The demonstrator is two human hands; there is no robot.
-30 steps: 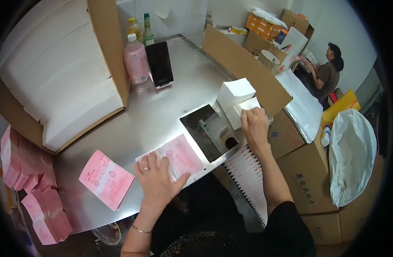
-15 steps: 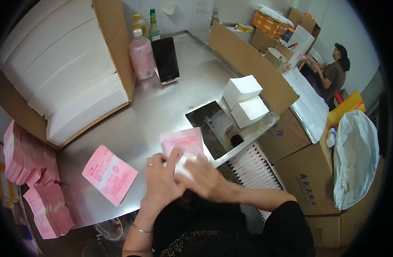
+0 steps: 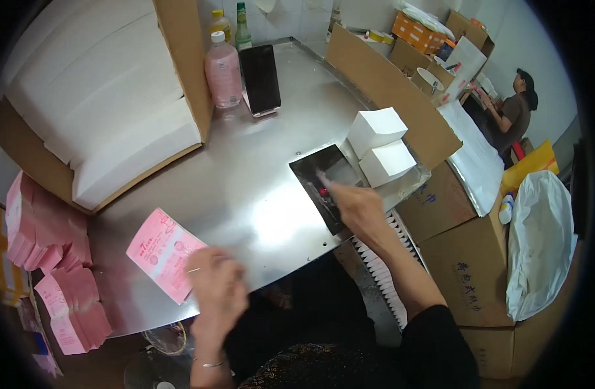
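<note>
Pink sheets (image 3: 158, 249) lie on the table (image 3: 242, 175), left of my left hand (image 3: 218, 283), the nearer, long axis slanting down rightward; my right hand (image 3: 361, 209) is at the opening (image 3: 310, 165). I cannot tell either grip.

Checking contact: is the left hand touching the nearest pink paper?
Cannot tell: in the head view, the blurred left hand overlaps the pink paper, hiding any gap.

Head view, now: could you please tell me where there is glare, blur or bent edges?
In the head view, bright glare on the metal table; in the head view, smearing on the left hand and the right hand's fingers; in the head view, bowed edges on the open carton, and black corners.
</note>
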